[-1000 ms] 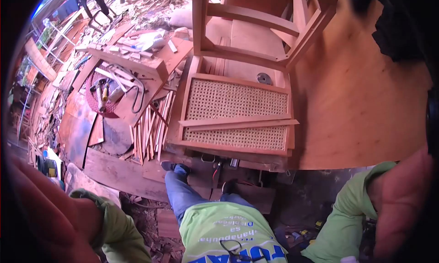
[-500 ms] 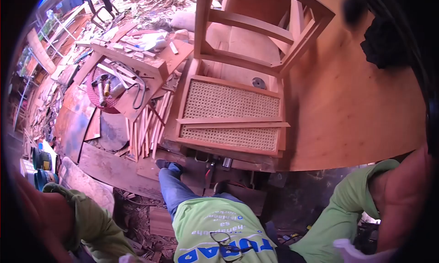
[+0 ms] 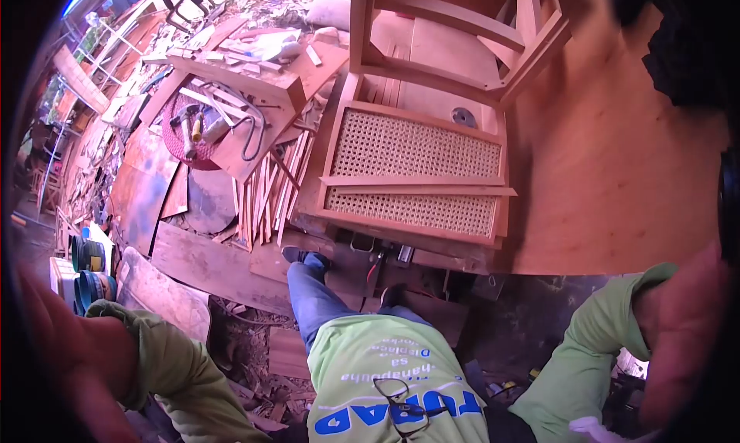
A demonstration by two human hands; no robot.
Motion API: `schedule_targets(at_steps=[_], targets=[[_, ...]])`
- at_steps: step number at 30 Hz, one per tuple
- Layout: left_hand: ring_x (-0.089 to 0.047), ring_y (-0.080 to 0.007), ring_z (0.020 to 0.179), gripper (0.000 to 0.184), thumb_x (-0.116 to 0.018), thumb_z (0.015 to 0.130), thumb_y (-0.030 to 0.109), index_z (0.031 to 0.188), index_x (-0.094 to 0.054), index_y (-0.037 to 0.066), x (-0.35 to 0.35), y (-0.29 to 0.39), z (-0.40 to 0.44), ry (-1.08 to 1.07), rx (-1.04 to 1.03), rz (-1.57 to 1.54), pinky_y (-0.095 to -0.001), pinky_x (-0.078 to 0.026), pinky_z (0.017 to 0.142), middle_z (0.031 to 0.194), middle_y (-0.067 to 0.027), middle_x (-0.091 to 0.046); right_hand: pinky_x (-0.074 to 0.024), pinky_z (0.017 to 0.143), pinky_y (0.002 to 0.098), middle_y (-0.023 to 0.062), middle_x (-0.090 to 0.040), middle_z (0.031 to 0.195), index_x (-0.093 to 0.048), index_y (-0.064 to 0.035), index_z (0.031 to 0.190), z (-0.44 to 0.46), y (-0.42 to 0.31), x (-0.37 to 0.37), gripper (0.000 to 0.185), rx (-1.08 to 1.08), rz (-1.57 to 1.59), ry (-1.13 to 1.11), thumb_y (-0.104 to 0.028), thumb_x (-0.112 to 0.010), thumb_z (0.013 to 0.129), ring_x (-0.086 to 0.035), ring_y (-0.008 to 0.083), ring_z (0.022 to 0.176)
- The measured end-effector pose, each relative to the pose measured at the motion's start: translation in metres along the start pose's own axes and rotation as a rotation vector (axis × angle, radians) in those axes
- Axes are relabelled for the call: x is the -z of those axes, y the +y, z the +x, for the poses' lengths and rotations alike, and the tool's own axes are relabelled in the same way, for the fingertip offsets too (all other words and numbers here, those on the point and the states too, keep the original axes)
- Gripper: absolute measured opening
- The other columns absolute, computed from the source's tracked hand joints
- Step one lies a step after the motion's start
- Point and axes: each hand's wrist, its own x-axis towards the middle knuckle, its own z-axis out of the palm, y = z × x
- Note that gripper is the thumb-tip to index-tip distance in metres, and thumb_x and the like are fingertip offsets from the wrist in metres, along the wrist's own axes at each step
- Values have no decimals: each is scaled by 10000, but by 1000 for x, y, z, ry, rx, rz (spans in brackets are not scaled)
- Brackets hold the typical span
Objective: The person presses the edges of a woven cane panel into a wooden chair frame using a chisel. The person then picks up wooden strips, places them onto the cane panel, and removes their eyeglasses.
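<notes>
Neither of my hands shows; both bent arms rise along the left and right borders, and the hands are out of view. In front of my feet, a wood-framed cane panel [image 3: 416,144] lies on a low worktable. Two thin wooden strips [image 3: 416,185] rest across it, meeting towards the left. Behind the panel stands a wooden frame with crossbars [image 3: 439,74], partly cut off by the top edge. A small grey disc [image 3: 463,117] lies beside that frame. Eyeglasses [image 3: 402,409] hang on the front of my green shirt [image 3: 385,350].
A large plywood sheet [image 3: 617,173] fills the right side. To the left, a hammer [image 3: 187,132] and other tools lie by a red woven seat [image 3: 179,144]. Thin wood sticks [image 3: 270,192] lean beside the worktable. Paint cans [image 3: 91,285] stand lower left; wood scraps cover the ground.
The whole scene has shifted right and slightly up in view as my head turned. The panel, strips and frame keep their places relative to each other.
</notes>
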Motion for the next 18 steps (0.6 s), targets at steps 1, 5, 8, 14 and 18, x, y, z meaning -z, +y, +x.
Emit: schedule_targets(at_steps=[1, 5, 8, 14, 18], targets=[[-664, -374, 1154, 477, -592, 1085, 238, 1374, -625, -140, -1, 0, -1, -2, -3, -8, -490, -562, 982, 1324, -299, -657, -591, 942, 421, 200, -700, 1232, -708, 44, 1256, -3, -1, -1, 293, 6, 6, 4, 51, -706, 963, -728, 325, 1061], [-662, -381, 1162, 489, -588, 1086, 246, 1379, -621, -144, -4, -11, -1, -13, 21, -32, -498, -560, 990, 1331, -304, -654, -591, 941, 422, 199, -703, 1229, -709, 44, 1253, 0, 7, -4, 294, -1, 15, -1, 52, -710, 960, -729, 328, 1059], [-660, -386, 1168, 499, -586, 1087, 253, 1382, -618, -147, -8, -11, -1, -26, 15, -42, -503, -559, 995, 1337, -308, -652, -591, 940, 422, 199, -705, 1226, -710, 44, 1251, -1, 7, -5, 294, 2, 14, 0, 53, -713, 957, -730, 330, 1058], [-657, -397, 1181, 517, -580, 1088, 265, 1389, -612, -154, -17, -15, 2, -31, -10, -59, -515, -556, 1007, 1348, -315, -648, -590, 940, 423, 199, -710, 1220, -712, 44, 1248, 3, 11, -6, 296, 27, 13, 0, 55, -718, 952, -731, 334, 1054], [-655, -403, 1189, 530, -577, 1089, 274, 1394, -608, -158, -20, -14, 7, -35, -18, -74, -522, -555, 1015, 1355, -320, -646, -589, 939, 424, 199, -713, 1216, -713, 45, 1245, 2, 8, -6, 297, 19, 30, -9, 56, -722, 949, -732, 337, 1052]])
